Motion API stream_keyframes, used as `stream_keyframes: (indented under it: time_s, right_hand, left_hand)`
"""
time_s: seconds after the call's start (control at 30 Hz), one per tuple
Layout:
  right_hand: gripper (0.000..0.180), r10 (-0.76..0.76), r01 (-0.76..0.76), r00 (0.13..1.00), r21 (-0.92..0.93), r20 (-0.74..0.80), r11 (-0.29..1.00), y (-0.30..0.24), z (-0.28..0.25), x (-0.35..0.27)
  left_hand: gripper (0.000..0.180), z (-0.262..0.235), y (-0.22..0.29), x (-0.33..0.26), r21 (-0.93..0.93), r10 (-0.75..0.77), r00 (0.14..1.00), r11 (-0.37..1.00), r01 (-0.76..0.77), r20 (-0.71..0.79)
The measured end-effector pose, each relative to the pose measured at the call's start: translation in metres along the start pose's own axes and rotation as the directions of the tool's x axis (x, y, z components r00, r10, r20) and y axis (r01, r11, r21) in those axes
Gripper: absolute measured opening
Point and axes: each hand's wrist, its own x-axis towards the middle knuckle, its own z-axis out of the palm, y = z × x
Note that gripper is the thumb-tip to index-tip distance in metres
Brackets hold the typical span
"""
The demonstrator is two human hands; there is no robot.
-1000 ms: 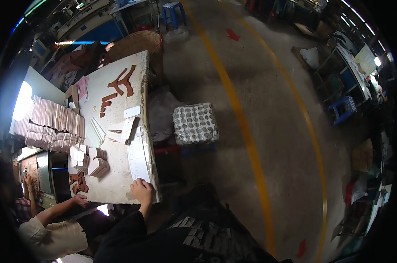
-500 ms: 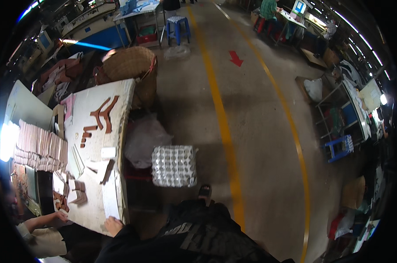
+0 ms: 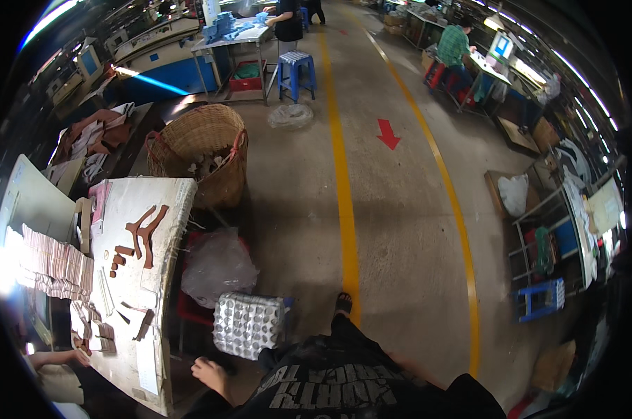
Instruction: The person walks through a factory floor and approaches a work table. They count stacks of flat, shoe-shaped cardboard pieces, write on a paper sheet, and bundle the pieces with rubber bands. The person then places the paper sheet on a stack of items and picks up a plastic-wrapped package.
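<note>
My left hand hangs in the air just off the right edge of the white worktable, beside a stool with a grey-and-white patterned seat. Its fingers are loosely bent and apart, with nothing seen in them. A blurred patch of my right arm or hand shows by my black shirt; its fingers cannot be made out. On the worktable lie brown forked strips, small brown pieces, a white strip and small stacks of pale pieces. Tall bundles of pale pieces stand along its left side.
Another person's hand rests at the table's near left. A wicker basket with scraps and a clear plastic bag stand beside the table. Yellow lines mark the walkway ahead. Blue stools and several seated or standing workers are farther off.
My left hand has come off the table edge and moved right, toward the patterned stool. The view has shifted forward, my foot has moved right, and part of my right arm now shows.
</note>
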Motion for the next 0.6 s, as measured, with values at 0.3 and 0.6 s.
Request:
stream_keyframes:
  time_s: [0.3,0.6]
  right_hand:
    - [0.047,0.329,-0.227,0.878,-0.303,0.347,0.926,-0.089,-0.177,0.020]
    - [0.048,-0.021,0.055,0.997,-0.491,0.074,0.870,-0.234,-0.206,0.148]
  left_hand:
    - [0.034,0.085,0.219,0.013,-0.399,-0.005,0.606,0.748,0.530,0.795]
    - [0.031,0.132,0.243,0.082,-0.359,-0.006,0.645,0.827,0.432,0.764]
